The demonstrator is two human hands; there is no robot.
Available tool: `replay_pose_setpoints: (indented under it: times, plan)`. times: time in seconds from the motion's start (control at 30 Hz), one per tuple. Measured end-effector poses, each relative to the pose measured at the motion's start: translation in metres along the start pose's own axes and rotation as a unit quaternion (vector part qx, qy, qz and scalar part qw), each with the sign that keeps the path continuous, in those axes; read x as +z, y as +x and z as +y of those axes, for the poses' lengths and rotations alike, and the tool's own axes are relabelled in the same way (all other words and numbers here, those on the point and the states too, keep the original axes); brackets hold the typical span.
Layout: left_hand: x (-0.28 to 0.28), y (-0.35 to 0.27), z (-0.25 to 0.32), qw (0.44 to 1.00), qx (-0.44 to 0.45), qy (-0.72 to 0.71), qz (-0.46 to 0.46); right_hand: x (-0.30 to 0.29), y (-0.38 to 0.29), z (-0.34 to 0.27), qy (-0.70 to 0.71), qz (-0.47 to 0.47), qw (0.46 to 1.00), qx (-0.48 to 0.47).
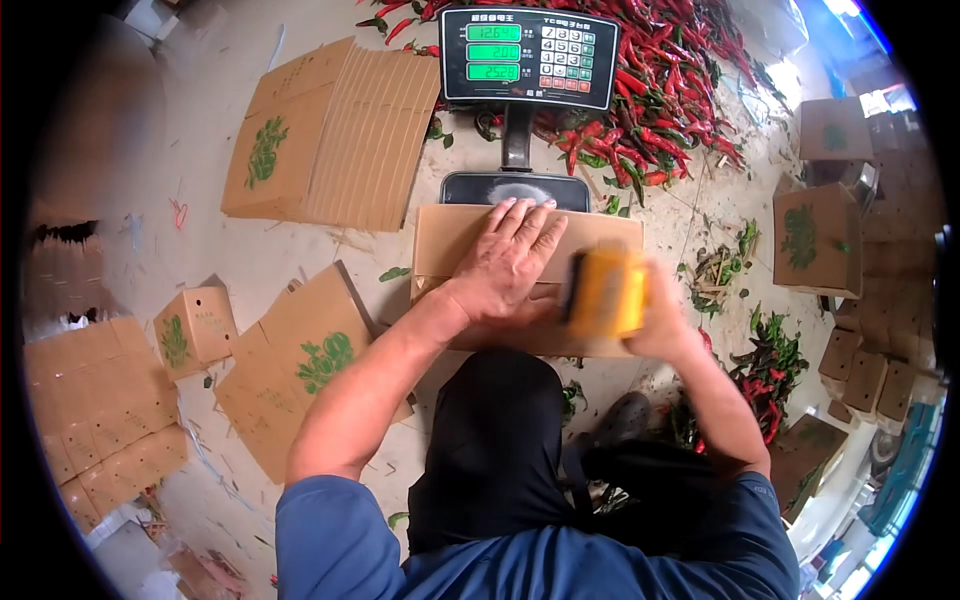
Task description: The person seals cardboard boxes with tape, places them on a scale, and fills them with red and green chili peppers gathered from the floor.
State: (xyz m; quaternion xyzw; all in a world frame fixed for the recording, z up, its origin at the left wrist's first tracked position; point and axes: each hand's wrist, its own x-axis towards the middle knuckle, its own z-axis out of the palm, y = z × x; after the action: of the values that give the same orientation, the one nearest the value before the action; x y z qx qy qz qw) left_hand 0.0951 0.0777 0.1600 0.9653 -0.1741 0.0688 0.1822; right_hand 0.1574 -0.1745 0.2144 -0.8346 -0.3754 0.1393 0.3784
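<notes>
A cardboard box [442,244] lies before me, crosswise above my knee. My left hand [510,259] rests flat on its top flaps, fingers slightly spread, holding nothing. In my right hand [664,315] is a yellow-and-black hand-held tool [611,292], held over the right half of the box; motion blur hides its exact kind. Just beyond the box, the dark platform [457,186] of an electronic scale shows. Whether the box rests partly on that platform cannot be seen. The scale's display panel [530,56] stands on a post behind it, with lit green readouts.
Red chillies [652,90] are heaped behind the scale, and a smaller chilli pile [769,375] lies right. Flattened cartons [371,142] stand in a row at far left. A flat carton [292,367] lies near my left arm. Made-up boxes [817,240] stand at right.
</notes>
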Motion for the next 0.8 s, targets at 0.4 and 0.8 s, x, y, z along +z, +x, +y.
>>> replay_pose_setpoints:
  times: [0.4, 0.8]
  plan:
    - [-0.012, -0.013, -0.017, 0.976, 0.039, -0.215, 0.018, 0.018, 0.031, 0.01, 0.017, -0.031, 0.993, -0.11]
    - [-0.083, -0.047, 0.042, 0.576, -0.38, -0.708, 0.149, 0.012, 0.029, -0.026, -0.119, -0.069, 0.986, -0.09]
